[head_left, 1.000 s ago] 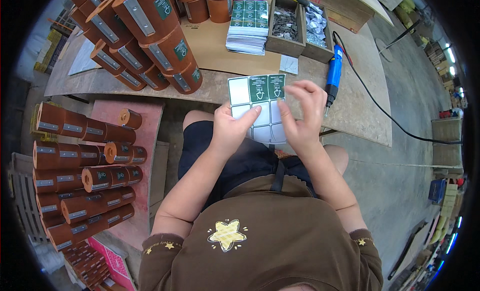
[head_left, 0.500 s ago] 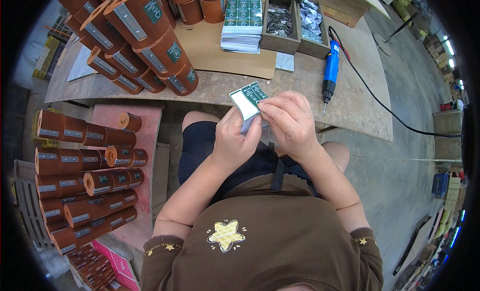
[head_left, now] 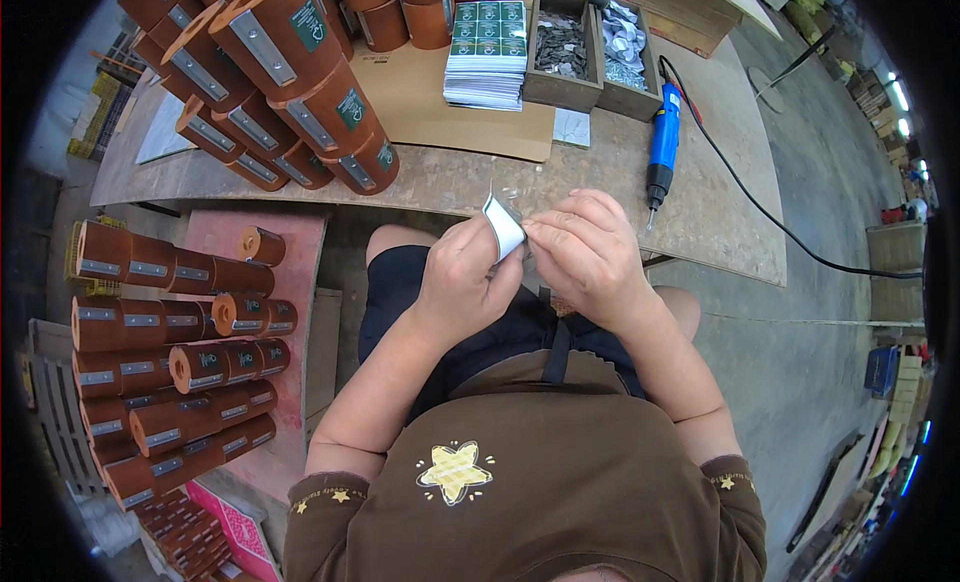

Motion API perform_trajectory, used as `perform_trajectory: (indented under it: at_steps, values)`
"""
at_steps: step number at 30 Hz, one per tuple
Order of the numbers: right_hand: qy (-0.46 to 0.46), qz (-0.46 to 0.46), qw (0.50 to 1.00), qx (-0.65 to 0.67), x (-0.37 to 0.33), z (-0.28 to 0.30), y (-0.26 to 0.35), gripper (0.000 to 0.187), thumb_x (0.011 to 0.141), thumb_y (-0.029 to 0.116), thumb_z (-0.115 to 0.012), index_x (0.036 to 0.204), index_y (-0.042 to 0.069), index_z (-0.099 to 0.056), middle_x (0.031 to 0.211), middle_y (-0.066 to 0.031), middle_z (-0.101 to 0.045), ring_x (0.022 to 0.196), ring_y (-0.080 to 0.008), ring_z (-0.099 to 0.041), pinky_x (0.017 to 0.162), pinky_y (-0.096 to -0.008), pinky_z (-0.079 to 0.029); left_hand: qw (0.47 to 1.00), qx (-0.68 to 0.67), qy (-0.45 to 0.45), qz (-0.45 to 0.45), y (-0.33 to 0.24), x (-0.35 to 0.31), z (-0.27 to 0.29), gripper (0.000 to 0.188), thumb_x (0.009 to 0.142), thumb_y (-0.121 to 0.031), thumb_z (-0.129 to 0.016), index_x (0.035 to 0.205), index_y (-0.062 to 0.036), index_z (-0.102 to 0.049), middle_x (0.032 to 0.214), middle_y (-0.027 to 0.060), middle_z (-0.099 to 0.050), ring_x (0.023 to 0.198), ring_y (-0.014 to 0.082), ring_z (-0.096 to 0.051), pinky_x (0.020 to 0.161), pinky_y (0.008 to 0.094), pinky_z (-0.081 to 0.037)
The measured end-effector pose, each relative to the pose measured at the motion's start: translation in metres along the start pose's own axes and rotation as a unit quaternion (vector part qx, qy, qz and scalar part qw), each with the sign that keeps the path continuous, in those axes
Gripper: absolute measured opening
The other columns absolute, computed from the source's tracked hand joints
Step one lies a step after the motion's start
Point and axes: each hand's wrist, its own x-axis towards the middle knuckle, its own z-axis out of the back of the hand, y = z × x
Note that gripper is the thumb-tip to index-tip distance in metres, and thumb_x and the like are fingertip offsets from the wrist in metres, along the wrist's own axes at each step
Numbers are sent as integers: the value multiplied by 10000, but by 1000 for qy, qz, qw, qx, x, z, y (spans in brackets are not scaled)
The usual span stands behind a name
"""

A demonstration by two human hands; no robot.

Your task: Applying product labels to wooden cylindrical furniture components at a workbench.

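Observation:
Over my lap, my left hand [head_left: 455,277] grips a sheet of labels [head_left: 503,230], thumb on one side and fingers on the other. The sheet is bent, so mostly a white face shows. At its right edge my right hand [head_left: 590,252] is closed in a pinch on a green label, which the fingertips mostly hide. Beyond my hands, on the table, stands a stack of green-and-white label sheets [head_left: 486,54]. To its left rise piled orange-brown cylinders [head_left: 325,112] with metal strips, several bearing green labels.
A blue electric screwdriver [head_left: 663,142] with a black cord lies on the table [head_left: 725,202] at right. Wooden boxes [head_left: 566,87] of small metal parts stand at the back. More cylinders [head_left: 150,322] lie in rows on a reddish board [head_left: 300,272] at left.
The label sheet has bent and tilted, so its green printed face no longer shows as before. My right hand has moved slightly right, still pinching at the sheet's edge.

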Motion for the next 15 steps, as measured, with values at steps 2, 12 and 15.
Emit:
perform_trajectory:
  at_steps: [2,12,15]
  values:
    - [-17,-7,1000,-5,-1,-1,-2,205,625,29,-643,821,17,-585,782,-77,-602,730,-229,-565,681,-362,-446,999,-30,1,31,-3,1,-1,119,712,5,-557,828,24,-544,721,149,-539,626,303,-552,565,339,-444]
    - [-28,-103,993,52,-1,4,-19,203,653,14,-631,849,25,-581,778,-104,-596,744,-275,-559,647,-352,-453,936,-250,-29,248,15,-3,-18,190,797,-50,-535,974,14,-567,871,114,-627,789,166,-599,705,288,-457]
    - [-9,-74,997,15,-3,0,-15,240,648,46,-646,879,27,-583,816,-95,-599,765,-270,-557,656,-350,-448,965,-187,-30,181,13,0,-19,180,791,-50,-545,957,14,-566,851,143,-619,764,229,-615,685,307,-462]
